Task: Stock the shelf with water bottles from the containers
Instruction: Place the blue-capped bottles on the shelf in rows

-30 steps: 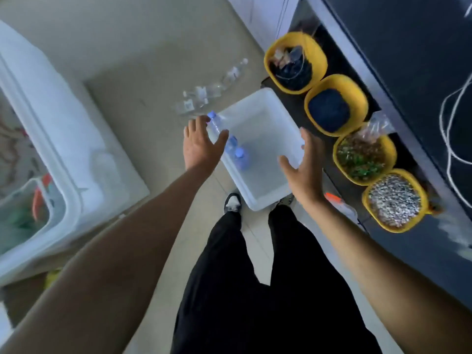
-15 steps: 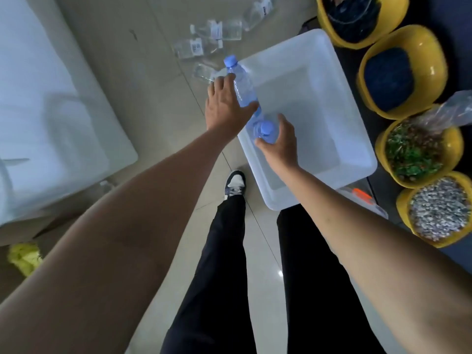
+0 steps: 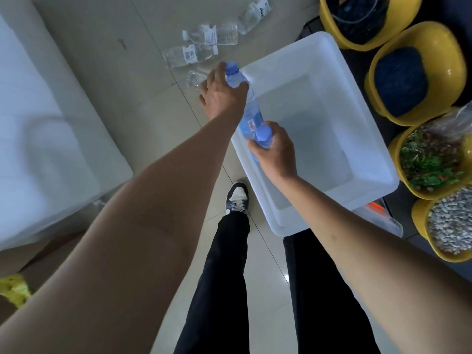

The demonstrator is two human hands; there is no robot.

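A white plastic tub [image 3: 373,154] stands on the floor in front of me. My left hand [image 3: 222,95] grips a blue-capped water bottle [image 3: 251,111] near its neck at the tub's near-left rim. My right hand [image 3: 277,152] grips a second blue-capped bottle [image 3: 263,135] just below its cap, inside the tub's left side. The two bottles overlap and most of the second one is hidden by my hand. The rest of the tub's inside looks bare.
Several clear bottles [image 3: 189,54] lie on the tiled floor beyond the tub. Yellow bowls [image 3: 419,72] with dark, green and pebbly contents line a dark ledge on the right. A white appliance [image 3: 38,129] fills the left. My legs and a shoe [image 3: 237,198] are below.
Both hands came down from above the tub and closed on the two bottles. The view has dropped closer to the tub.
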